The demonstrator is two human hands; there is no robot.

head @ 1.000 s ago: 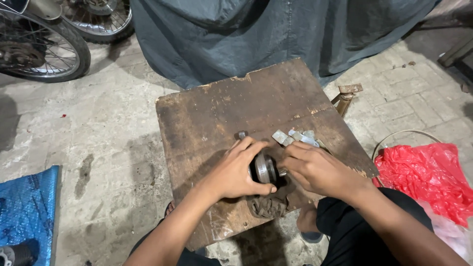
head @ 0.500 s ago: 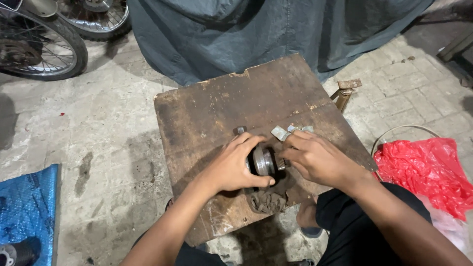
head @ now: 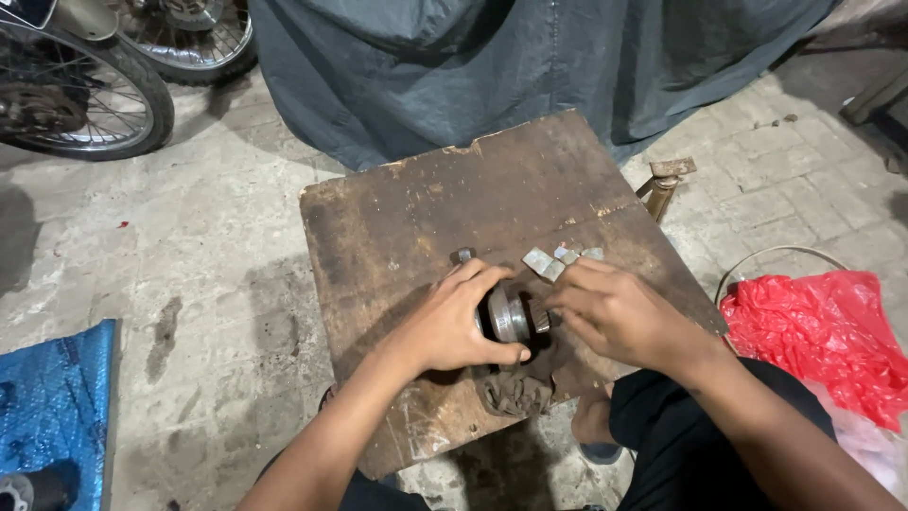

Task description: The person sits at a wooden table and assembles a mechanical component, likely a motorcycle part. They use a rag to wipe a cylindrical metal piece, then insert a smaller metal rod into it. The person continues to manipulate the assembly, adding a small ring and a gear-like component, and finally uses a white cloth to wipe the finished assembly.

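My left hand [head: 452,326] curls around the metal part [head: 511,314]; my right hand [head: 615,317] pinches its end

A spoked wheel [head: 80,99], dark cloth cover [head: 492,57], red plastic bag [head: 823,331] and blue sheet [head: 52,407] surround the wooden board [head: 426,208].

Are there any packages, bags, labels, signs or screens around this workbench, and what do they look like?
No labels, signs or screens show.
Crumpled red plastic bag: on the paved floor right of the worn brown wooden board, bright red, glossy, beside a thin metal hoop.
Blue plastic sheet: on the floor at lower left, flat, shiny, textured.
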